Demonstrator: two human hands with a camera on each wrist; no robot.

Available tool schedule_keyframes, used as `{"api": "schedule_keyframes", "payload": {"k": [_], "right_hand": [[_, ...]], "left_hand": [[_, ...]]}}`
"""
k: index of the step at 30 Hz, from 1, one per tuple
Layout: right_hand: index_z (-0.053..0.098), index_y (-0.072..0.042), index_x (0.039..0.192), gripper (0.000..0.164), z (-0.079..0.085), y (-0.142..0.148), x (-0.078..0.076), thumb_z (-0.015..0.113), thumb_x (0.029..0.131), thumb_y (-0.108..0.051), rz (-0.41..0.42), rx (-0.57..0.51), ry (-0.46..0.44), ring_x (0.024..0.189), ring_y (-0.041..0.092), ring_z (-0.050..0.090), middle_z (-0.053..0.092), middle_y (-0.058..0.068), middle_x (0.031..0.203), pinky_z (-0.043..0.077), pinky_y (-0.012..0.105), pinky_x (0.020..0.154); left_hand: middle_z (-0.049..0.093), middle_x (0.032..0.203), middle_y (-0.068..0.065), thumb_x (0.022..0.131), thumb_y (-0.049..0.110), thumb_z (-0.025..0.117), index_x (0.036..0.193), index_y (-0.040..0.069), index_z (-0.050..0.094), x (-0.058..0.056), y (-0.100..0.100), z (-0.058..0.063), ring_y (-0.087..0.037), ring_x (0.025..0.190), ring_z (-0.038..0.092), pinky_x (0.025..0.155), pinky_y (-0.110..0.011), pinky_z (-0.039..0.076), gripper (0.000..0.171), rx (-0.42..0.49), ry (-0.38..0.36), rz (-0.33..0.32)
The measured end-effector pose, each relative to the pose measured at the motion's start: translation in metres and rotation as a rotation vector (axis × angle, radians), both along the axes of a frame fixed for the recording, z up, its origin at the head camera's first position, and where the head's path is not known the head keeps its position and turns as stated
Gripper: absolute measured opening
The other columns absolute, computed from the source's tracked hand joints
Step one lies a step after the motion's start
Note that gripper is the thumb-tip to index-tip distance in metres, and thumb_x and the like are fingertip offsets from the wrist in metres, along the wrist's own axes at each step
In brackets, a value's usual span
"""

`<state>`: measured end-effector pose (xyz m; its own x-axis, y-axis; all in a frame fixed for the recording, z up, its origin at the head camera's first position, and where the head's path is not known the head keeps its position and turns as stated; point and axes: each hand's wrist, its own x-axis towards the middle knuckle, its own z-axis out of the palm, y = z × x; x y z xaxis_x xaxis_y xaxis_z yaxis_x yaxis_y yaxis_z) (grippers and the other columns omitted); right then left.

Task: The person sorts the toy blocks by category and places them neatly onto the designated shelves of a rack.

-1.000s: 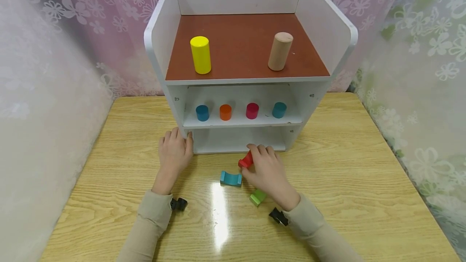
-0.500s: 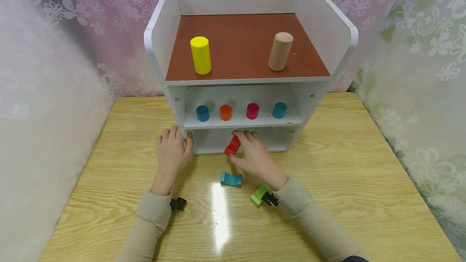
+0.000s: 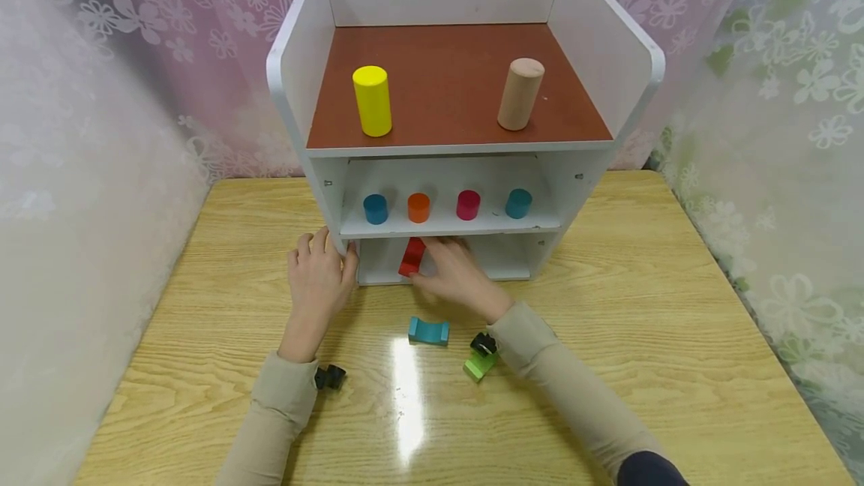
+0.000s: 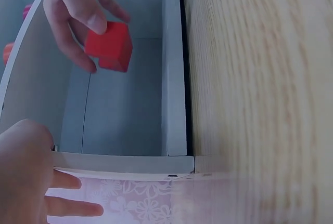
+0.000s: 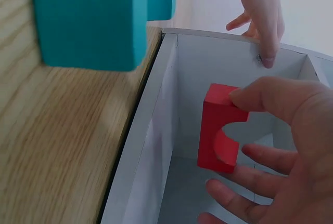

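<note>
My right hand (image 3: 452,274) pinches a red arch-shaped block (image 5: 221,128) between thumb and fingers, inside the bottom compartment of a white toy shelf (image 3: 445,147). The block's curved cutout faces my palm in the right wrist view. On the shelf's left side panel, my left hand (image 3: 319,276) holds the edge, thumb inside and fingers outside. A teal arch block (image 3: 428,331) lies on the table in front of the shelf. Nearer me is a green arch block (image 3: 478,366), partly covered by the black camera on my right wrist.
On the middle shelf stand a blue cylinder (image 3: 375,210), an orange one (image 3: 418,208), a crimson one (image 3: 468,205) and a teal one (image 3: 518,204). The brown top carries a yellow cylinder (image 3: 373,102) and a plain wooden cylinder (image 3: 520,94). Flowered curtains surround the wooden table (image 3: 648,321).
My right hand has carried the red arch block from the table in front of the shelf forward and left into the bottom compartment. My left hand has stayed at the side panel.
</note>
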<state>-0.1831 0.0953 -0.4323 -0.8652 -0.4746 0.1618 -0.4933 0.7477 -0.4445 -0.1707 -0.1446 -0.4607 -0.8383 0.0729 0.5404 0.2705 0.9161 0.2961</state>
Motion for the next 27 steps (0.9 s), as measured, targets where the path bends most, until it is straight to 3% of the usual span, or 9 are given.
{"api": "schedule_keyframes", "payload": {"k": [4, 9, 15, 19, 22, 27], "right_hand": [[0.041, -0.005, 0.149, 0.077, -0.001, -0.005, -0.005, 0.075, 0.086, -0.031, 0.03, 0.019, -0.032, 0.09, 0.022, 0.057, 0.065, 0.01, 0.121, 0.041, 0.048, 0.1], [0.042, -0.006, 0.149, 0.076, -0.002, -0.011, -0.01, 0.076, 0.085, -0.03, 0.074, 0.053, -0.037, 0.096, 0.022, 0.059, 0.063, 0.009, 0.129, 0.039, 0.049, 0.104], [0.04, -0.01, 0.151, 0.076, -0.004, -0.019, -0.016, 0.074, 0.086, -0.027, 0.069, 0.106, -0.094, 0.104, 0.023, 0.055, 0.052, 0.008, 0.144, 0.032, 0.051, 0.11], [0.037, -0.012, 0.153, 0.077, -0.009, -0.023, -0.02, 0.074, 0.087, -0.027, 0.063, 0.121, -0.132, 0.117, 0.028, 0.053, 0.045, 0.008, 0.151, 0.027, 0.053, 0.113], [0.036, -0.012, 0.153, 0.078, -0.012, -0.024, -0.023, 0.074, 0.087, -0.027, 0.065, 0.13, -0.139, 0.132, 0.031, 0.045, 0.04, 0.009, 0.154, 0.023, 0.055, 0.114], [0.033, -0.011, 0.154, 0.082, -0.013, -0.024, -0.027, 0.075, 0.086, -0.027, 0.066, 0.145, -0.143, 0.139, 0.032, 0.039, 0.036, 0.011, 0.157, 0.022, 0.054, 0.115]], "left_hand": [[0.061, 0.125, -0.022, 0.101, 0.037, 0.045, 0.131, 0.003, 0.057, 0.001, 0.001, 0.002, -0.048, 0.112, 0.051, 0.086, -0.06, 0.041, 0.046, 0.007, -0.037, 0.006], [0.059, 0.128, -0.022, 0.102, 0.036, 0.044, 0.129, 0.004, 0.059, 0.001, 0.002, 0.001, -0.047, 0.111, 0.051, 0.087, -0.059, 0.041, 0.044, 0.005, -0.064, 0.012], [0.058, 0.13, -0.021, 0.103, 0.037, 0.043, 0.129, 0.006, 0.06, 0.002, 0.001, 0.001, -0.047, 0.112, 0.051, 0.088, -0.059, 0.041, 0.044, 0.009, -0.088, 0.01], [0.058, 0.13, -0.022, 0.103, 0.038, 0.043, 0.131, 0.005, 0.06, 0.001, 0.0, 0.0, -0.047, 0.112, 0.051, 0.088, -0.059, 0.041, 0.046, 0.004, -0.101, 0.01], [0.059, 0.13, -0.022, 0.103, 0.037, 0.045, 0.131, 0.005, 0.06, 0.001, 0.0, 0.0, -0.047, 0.112, 0.052, 0.087, -0.058, 0.041, 0.046, 0.003, -0.104, 0.009], [0.058, 0.13, -0.021, 0.103, 0.037, 0.045, 0.131, 0.005, 0.059, 0.002, 0.0, 0.001, -0.047, 0.112, 0.051, 0.086, -0.058, 0.041, 0.044, 0.011, -0.112, 0.006]]}}
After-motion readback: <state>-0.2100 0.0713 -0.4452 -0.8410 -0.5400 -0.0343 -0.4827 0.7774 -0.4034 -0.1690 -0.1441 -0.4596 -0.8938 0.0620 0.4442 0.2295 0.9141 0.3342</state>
